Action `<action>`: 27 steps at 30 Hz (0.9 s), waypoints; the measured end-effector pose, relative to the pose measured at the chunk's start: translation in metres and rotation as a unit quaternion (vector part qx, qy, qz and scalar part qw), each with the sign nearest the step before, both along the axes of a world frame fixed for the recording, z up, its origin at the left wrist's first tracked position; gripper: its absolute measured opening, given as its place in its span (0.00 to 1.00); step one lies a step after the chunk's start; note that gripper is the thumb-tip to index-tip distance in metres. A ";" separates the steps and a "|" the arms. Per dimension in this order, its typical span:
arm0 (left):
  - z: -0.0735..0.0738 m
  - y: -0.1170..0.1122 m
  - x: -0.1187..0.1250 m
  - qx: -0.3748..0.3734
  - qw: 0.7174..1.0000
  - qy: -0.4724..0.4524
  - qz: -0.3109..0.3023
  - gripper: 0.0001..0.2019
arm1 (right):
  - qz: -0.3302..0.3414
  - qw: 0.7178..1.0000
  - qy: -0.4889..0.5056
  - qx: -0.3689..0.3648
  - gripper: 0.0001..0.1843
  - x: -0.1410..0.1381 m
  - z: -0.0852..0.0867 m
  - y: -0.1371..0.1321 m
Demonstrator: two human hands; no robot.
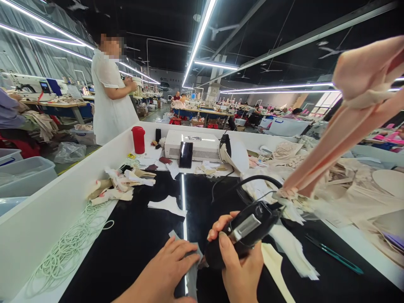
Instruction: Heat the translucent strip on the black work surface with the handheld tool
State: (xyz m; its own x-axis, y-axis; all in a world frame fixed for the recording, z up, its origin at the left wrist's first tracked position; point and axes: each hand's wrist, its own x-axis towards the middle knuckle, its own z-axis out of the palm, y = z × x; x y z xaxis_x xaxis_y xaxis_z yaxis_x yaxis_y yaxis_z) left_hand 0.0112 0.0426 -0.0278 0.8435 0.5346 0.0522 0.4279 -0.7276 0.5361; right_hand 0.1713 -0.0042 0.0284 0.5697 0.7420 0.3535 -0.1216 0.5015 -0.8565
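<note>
Right hand (240, 269) is wrapped tight around the black electric cutter (243, 233), thumb over its top. The cutter's long axis runs from lower left up to upper right, nose down-left at the grey fabric piece (192, 269), cord trailing off behind. Left hand (167, 267) lies flat, fingers spread, pinning that piece just beside the nose. Ahead of both hands the black tabletop (142, 240) lies open; further off, white scraps (168, 205) and the white machine box (195, 147).
</note>
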 end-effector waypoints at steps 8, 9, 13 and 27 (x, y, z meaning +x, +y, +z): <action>0.006 -0.001 0.001 -0.032 0.999 -0.003 0.012 0.39 | 0.008 1.000 0.021 -0.013 0.20 -0.001 -0.012 -0.006; 0.008 -0.002 0.001 -0.037 0.999 0.000 0.014 0.39 | 0.005 1.000 0.015 -0.015 0.19 -0.001 -0.012 -0.006; 0.019 -0.005 0.005 -0.058 0.997 0.041 0.028 0.40 | 0.023 1.000 0.015 -0.010 0.20 0.000 -0.009 -0.010; 0.034 -0.008 0.008 -0.078 0.993 0.075 0.039 0.40 | 0.079 0.996 -0.021 0.027 0.17 0.004 -0.012 -0.026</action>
